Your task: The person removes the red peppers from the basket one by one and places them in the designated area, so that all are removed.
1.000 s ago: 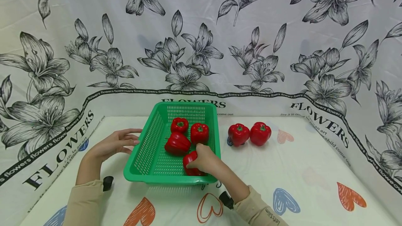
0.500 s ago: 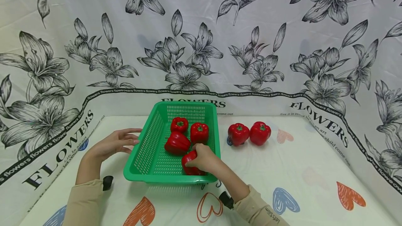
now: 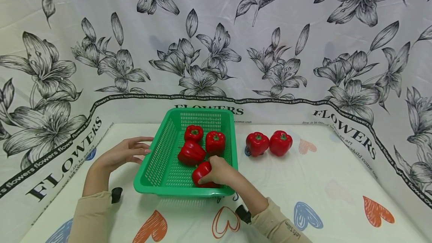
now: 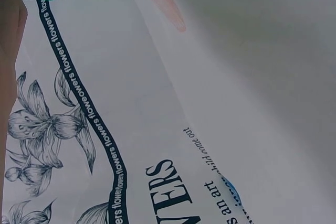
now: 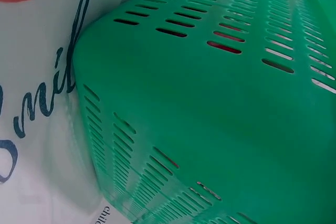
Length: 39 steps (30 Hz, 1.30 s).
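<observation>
In the head view a green plastic basket [image 3: 175, 191] with slotted walls stands on the table. My right hand [image 3: 221, 171] reaches over its near right corner and grips a red bell pepper [image 3: 200, 174], thumb on the near side; the hand covers the pepper's right part. Further in lie another bell pepper on its side [image 3: 191, 153] and two with stems up, one at the back [image 3: 194, 133] and one by the right wall [image 3: 215, 142]. My left hand [image 3: 126, 153] has its relaxed fingertips right at the basket's left rim. The basket's outer corner [image 5: 210, 114] fills the right wrist view.
Two more red bell peppers, one nearer [image 3: 257, 144] and one beside it [image 3: 281, 143], stand on the table right of the basket. A white cloth [image 3: 324, 183] with printed hearts covers the table. Behind rises a flower-printed curtain [image 3: 216, 63].
The bell pepper in my right hand has shifted slightly left and turned, so its stem end now shows at the upper left. My left hand keeps its place.
</observation>
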Motion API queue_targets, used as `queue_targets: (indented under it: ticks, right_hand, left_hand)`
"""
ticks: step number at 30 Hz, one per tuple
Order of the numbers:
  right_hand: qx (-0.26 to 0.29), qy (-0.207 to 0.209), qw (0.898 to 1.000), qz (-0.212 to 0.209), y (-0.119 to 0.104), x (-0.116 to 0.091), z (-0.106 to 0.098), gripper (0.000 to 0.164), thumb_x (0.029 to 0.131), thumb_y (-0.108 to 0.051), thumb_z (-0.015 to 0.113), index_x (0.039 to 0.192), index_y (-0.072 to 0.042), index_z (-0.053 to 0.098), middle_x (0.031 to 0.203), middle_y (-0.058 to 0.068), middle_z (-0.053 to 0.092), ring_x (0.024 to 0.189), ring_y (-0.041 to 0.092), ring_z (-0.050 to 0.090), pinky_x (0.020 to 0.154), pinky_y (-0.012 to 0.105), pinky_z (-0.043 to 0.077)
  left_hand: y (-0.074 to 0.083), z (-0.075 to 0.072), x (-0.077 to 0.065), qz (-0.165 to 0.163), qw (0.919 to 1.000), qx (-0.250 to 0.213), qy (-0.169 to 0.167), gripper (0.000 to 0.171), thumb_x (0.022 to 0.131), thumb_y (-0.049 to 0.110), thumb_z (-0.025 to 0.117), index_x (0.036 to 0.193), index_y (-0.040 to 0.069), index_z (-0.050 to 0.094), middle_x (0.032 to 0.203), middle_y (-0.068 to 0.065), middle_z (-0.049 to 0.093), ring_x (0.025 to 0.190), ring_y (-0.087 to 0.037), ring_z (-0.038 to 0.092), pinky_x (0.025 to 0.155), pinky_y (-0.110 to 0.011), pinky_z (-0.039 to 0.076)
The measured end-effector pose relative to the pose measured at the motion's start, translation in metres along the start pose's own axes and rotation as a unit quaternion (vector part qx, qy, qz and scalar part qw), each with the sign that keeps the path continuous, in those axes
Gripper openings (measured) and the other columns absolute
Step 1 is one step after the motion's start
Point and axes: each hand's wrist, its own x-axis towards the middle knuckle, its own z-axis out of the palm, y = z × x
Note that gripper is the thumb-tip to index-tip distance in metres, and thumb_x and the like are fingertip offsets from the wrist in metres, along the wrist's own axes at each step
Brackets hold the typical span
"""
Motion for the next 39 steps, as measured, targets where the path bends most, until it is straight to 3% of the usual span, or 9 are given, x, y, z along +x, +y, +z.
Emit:
queue_targets:
  ticks: [11,28,39]
  right_hand:
    - [0.015,0.007,1.0,-0.009,-0.001,-0.001,0.0,0.055,0.077,-0.018,0.083,0.119,0.007,0.058,0.111,0.016,0.063,0.099,0.027,0.057,0.078,0.046,0.058]
    - [0.087,0.021,0.995,-0.04,0.007,-0.001,-0.002,0.07,0.08,-0.026,0.081,0.135,0.004,0.051,0.125,0.016,0.062,0.111,0.028,0.056,0.081,0.044,0.059]
    - [0.164,0.039,0.984,-0.062,0.007,-0.006,-0.012,0.068,0.084,-0.026,0.078,0.14,-0.001,0.048,0.134,0.016,0.059,0.117,0.03,0.06,0.087,0.042,0.058]
  left_hand:
    - [0.0,0.0,0.0,0.001,1.0,0.0,0.002,0.063,0.097,0.012,0.059,0.15,-0.001,0.029,0.114,0.001,0.065,0.099,-0.013,0.067,0.079,-0.04,0.059]
    - [-0.002,0.0,0.0,0.003,1.0,0.0,0.0,0.062,0.097,0.012,0.059,0.15,-0.001,0.029,0.115,0.0,0.065,0.1,-0.013,0.067,0.08,-0.04,0.059]
    - [-0.002,0.0,0.0,0.003,1.0,0.006,0.003,0.062,0.097,0.012,0.059,0.15,-0.001,0.029,0.114,0.002,0.066,0.099,-0.012,0.068,0.079,-0.039,0.059]
